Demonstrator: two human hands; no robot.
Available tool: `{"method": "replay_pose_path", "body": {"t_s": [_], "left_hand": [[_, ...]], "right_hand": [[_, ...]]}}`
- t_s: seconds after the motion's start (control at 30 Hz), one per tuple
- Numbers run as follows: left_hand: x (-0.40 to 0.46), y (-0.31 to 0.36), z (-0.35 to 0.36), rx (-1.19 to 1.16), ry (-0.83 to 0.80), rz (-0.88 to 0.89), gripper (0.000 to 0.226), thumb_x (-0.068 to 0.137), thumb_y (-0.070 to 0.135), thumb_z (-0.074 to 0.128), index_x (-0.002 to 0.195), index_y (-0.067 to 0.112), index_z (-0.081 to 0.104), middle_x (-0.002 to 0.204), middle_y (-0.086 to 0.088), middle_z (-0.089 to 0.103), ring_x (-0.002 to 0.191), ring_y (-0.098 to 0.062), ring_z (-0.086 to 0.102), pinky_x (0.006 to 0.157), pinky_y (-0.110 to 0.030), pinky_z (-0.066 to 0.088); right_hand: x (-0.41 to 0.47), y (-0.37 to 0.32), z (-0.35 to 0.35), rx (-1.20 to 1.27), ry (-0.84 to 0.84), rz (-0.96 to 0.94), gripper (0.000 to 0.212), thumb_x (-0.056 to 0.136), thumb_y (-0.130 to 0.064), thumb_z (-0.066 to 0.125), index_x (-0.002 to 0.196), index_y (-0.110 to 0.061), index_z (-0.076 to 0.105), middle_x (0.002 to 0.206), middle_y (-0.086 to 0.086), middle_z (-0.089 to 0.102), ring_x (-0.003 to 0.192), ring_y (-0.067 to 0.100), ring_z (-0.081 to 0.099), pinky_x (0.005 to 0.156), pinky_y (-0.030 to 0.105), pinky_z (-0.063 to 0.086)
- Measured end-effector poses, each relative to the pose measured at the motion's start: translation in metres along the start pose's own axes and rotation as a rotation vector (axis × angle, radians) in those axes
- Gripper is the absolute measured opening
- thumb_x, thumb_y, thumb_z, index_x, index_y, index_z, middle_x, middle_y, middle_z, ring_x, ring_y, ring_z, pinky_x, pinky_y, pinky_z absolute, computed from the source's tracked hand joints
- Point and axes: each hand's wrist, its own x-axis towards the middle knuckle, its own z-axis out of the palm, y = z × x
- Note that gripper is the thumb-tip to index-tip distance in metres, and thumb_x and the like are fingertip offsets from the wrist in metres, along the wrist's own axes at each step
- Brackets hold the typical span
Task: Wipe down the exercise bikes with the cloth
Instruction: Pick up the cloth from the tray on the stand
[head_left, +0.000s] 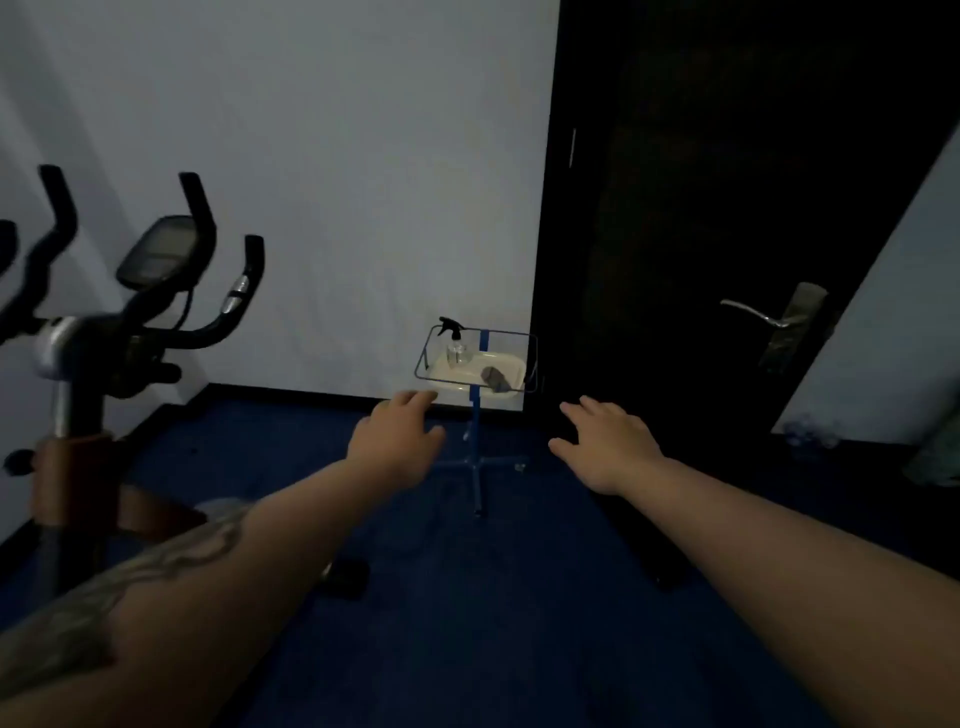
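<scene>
From the head camera, both my arms reach forward over the blue floor (467, 623). My left hand (397, 441) is open with fingers loosely spread and holds nothing; its fingertips come just under the near left corner of the white tray (498, 361), though I cannot tell whether they touch it. My right hand (608, 444) is open too, palm down, empty, lower and right of the tray. The grey cloth (496, 378) lies crumpled in the tray's right half, beyond and between my two hands, touched by neither. A clear spray bottle (456, 343) with a black trigger stands upright in the tray's left part. The tray sits on a blue stand (477, 467) by the white wall (337, 156). An exercise bike (104, 322) stands well off to my left. A dark door (701, 234) is to the right.
</scene>
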Motion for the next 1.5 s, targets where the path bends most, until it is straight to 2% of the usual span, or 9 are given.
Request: {"method": "replay_pose_path", "body": {"t_s": [0.23,0.37,0.57,0.7,1.03,1.17,1.37,1.5], "left_hand": [[0.097,0.007,0.037,-0.047,-0.072,0.045,0.054,0.095,0.033,0.045,0.146,0.024,0.032,0.153,-0.001,0.033,0.135,-0.027,0.036,0.106,-0.044,0.036],[0.159,0.009,0.057,-0.032,-0.092,0.029,0.052,0.095,0.032,0.046,0.145,0.025,0.034,0.153,-0.001,0.034,0.135,-0.027,0.037,0.104,-0.044,0.038],[0.251,0.015,0.075,-0.053,-0.093,-0.067,0.052,0.094,0.032,0.047,0.144,0.023,0.036,0.151,-0.003,0.036,0.131,-0.027,0.041,0.1,-0.042,0.04],[0.304,0.012,0.093,-0.076,-0.097,-0.127,0.052,0.094,0.033,0.048,0.144,0.025,0.036,0.151,-0.002,0.036,0.131,-0.027,0.042,0.1,-0.043,0.041],[0.41,-0.048,0.146,-0.175,-0.136,-0.285,0.051,0.094,0.033,0.049,0.143,0.025,0.038,0.151,-0.001,0.038,0.132,-0.025,0.042,0.102,-0.042,0.039],[0.458,-0.073,0.174,-0.222,-0.233,-0.295,0.053,0.095,0.033,0.048,0.146,0.025,0.034,0.153,0.0,0.034,0.134,-0.024,0.04,0.105,-0.042,0.04],[0.527,-0.1,0.21,-0.208,-0.286,-0.279,0.052,0.095,0.031,0.046,0.145,0.023,0.036,0.152,0.0,0.036,0.132,-0.025,0.041,0.103,-0.041,0.04],[0.542,-0.107,0.247,-0.264,-0.317,-0.386,0.051,0.095,0.027,0.046,0.144,0.021,0.038,0.151,0.0,0.037,0.133,-0.024,0.041,0.105,-0.041,0.038]], "right_hand": [[0.084,0.029,0.006,0.022,-0.02,0.055,0.065,0.097,-0.053,0.034,0.151,-0.025,0.013,0.16,0.003,0.01,0.144,0.024,0.014,0.116,0.039,0.014],[0.146,0.06,0.015,0.026,-0.086,0.105,0.065,0.097,-0.052,0.034,0.151,-0.023,0.013,0.159,0.003,0.012,0.143,0.024,0.017,0.116,0.039,0.018],[0.248,0.092,0.016,0.052,-0.138,0.041,0.064,0.096,-0.05,0.037,0.151,-0.023,0.015,0.159,0.002,0.014,0.143,0.023,0.018,0.116,0.039,0.019],[0.32,0.106,0.01,0.035,-0.138,-0.005,0.061,0.097,-0.047,0.038,0.149,-0.022,0.021,0.155,0.002,0.025,0.139,0.024,0.027,0.112,0.038,0.025],[0.462,0.079,0.067,0.041,-0.261,-0.07,0.054,0.095,-0.044,0.041,0.144,-0.022,0.032,0.147,0.001,0.039,0.13,0.024,0.036,0.107,0.037,0.031],[0.519,0.073,0.093,0.053,-0.325,-0.006,0.049,0.096,-0.042,0.041,0.141,-0.023,0.036,0.143,0.002,0.044,0.126,0.025,0.04,0.105,0.037,0.035],[0.59,0.061,0.134,0.144,-0.326,0.088,0.036,0.095,-0.037,0.045,0.127,-0.021,0.048,0.125,0.006,0.056,0.109,0.026,0.051,0.088,0.036,0.046],[0.612,0.066,0.169,0.186,-0.362,0.133,0.033,0.093,-0.034,0.051,0.123,-0.02,0.051,0.121,0.006,0.058,0.103,0.026,0.054,0.082,0.037,0.051]]}}
